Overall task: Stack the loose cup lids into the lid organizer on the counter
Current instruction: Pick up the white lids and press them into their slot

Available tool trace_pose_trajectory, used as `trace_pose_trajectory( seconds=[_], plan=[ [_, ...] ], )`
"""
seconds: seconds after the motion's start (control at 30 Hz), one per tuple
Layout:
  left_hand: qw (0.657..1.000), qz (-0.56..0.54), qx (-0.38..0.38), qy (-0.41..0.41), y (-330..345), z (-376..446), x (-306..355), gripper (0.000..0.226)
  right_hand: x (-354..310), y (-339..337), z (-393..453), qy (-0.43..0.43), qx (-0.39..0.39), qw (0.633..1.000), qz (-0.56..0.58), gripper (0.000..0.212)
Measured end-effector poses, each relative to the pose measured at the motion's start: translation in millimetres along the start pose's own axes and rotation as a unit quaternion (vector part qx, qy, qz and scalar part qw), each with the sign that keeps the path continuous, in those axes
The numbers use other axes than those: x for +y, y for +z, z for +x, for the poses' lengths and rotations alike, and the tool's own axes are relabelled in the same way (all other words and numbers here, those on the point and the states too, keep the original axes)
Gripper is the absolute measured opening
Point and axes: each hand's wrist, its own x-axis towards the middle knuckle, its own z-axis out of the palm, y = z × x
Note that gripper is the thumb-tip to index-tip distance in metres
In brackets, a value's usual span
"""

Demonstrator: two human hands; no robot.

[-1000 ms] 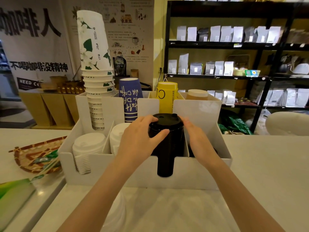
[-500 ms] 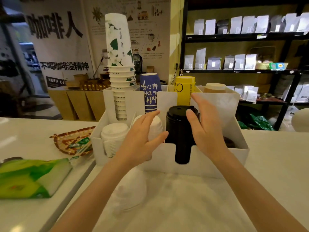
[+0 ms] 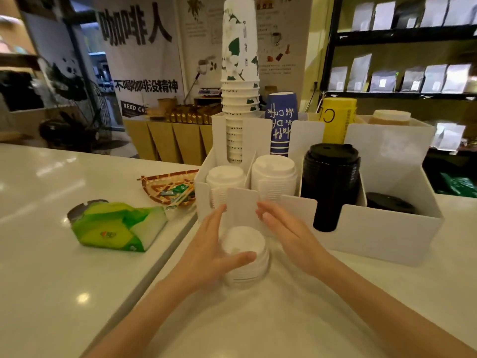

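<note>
Right now a short stack of white lids (image 3: 244, 257) sits on the white counter (image 3: 296, 319), just in front of the lid organizer (image 3: 374, 236). My left hand (image 3: 209, 251) cups its nine o'clock side, thumb laid across the near rim and fingers (image 3: 215, 218) reaching up past the far edge; the hand is curled loosely around the stack, touching it. My right hand (image 3: 291, 233) is at about two o'clock from the stack, fingers spread wide and holding nothing, fingertips close to the organizer's front wall; whether it touches the lids I cannot tell. Inside the organizer, two white lid stacks (image 3: 273, 174) stand in the compartments at twelve o'clock, a tall black lid stack (image 3: 330, 177) fills the slot at one o'clock, and a few black lids (image 3: 389, 205) lie low in the rightmost bay. Behind them rise stacked paper cups (image 3: 240, 73). At ten o'clock lie a woven tray (image 3: 167, 187) and a green tissue pack (image 3: 116, 226).
</note>
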Motion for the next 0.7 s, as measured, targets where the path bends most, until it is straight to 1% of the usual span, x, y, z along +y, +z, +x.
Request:
trace_pose_trajectory(
  seconds=[0.1, 0.17, 0.3, 0.37, 0.43, 0.53, 0.7],
  plan=[
    [0.998, 0.017, -0.05, -0.025, 6, -5, -5, 0.119, 10, 8, -2, 0.066, -0.023, 0.998, 0.007, 0.037],
    [0.996, 0.046, -0.076, -0.027, 8, -5, -6, 0.125, 12, 11, -3, 0.091, -0.031, 0.995, 0.038, 0.034],
    [0.992, 0.078, -0.092, -0.029, 8, -7, -7, 0.122, 13, 13, -4, 0.112, -0.042, 0.992, 0.047, 0.016],
    [0.993, 0.073, -0.094, -0.027, 8, -8, -8, 0.118, 12, 13, -5, 0.118, -0.044, 0.991, 0.052, 0.018],
    [0.993, 0.073, -0.095, -0.02, 9, -8, -8, 0.116, 12, 14, -4, 0.124, -0.039, 0.989, 0.076, 0.026],
    [0.994, 0.074, -0.077, -0.006, 6, -7, -8, 0.114, 9, 10, -2, 0.137, -0.054, 0.985, 0.088, 0.031],
    [0.999, 0.042, 0.003, 0.016, -1, -3, -8, 0.103, 4, 6, 2, 0.135, -0.054, 0.986, 0.079, 0.026]
  ],
)
